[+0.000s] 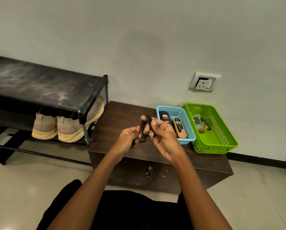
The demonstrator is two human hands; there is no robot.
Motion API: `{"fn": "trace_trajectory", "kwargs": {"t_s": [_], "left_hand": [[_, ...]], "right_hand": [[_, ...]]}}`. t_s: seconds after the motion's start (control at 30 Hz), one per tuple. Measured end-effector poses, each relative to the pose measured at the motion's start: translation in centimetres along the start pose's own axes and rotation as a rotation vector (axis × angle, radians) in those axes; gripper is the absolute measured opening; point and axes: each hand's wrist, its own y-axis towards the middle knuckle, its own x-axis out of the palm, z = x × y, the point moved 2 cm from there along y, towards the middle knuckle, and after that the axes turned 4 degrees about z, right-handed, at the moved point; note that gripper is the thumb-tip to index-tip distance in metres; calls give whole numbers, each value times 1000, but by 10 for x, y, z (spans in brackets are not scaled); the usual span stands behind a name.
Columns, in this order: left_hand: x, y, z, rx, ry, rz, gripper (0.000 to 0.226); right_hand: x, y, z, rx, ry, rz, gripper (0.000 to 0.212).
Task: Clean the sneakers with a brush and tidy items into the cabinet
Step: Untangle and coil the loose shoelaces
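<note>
Frame centre: left grip & right grip both curled round blurred dark strap, over cabinet; sneakers mid-left in rack.

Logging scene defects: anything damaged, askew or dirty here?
The wall socket looks damaged: its plate sits crooked, with a dark gap beside the insert. The rack top is streaked with pale dust. Nothing looks spilled.
</note>
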Motion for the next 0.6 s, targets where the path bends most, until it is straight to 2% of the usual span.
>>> {"fn": "trace_trajectory", "kwargs": {"t_s": [0.13,0.2,0.23,0.3,0.37,0.43,0.53,0.6], "left_hand": [[9,-7,5,28,118,-251,35],[10,-10,8,22,185,-323,34],[10,-10,9,19,214,-341,34],[10,-12,12,25,249,-363,36],[8,-12,13,29,246,-361,37],[4,-10,14,30,210,-301,37],[-3,-5,16,32,135,-97,39],[-6,-2,15,13,66,31,39]], "right_hand": [[-16,10,-12,-109,402,154,34],[-25,13,-12,-157,337,247,37],[-30,15,-9,-176,199,307,37],[-37,14,-5,-224,-281,398,37],[-42,12,2,-269,-763,372,36],[-46,9,10,-276,-1072,253,28],[-41,4,12,-180,-1273,85,14],[-33,1,9,-137,-1253,-16,23]]}}
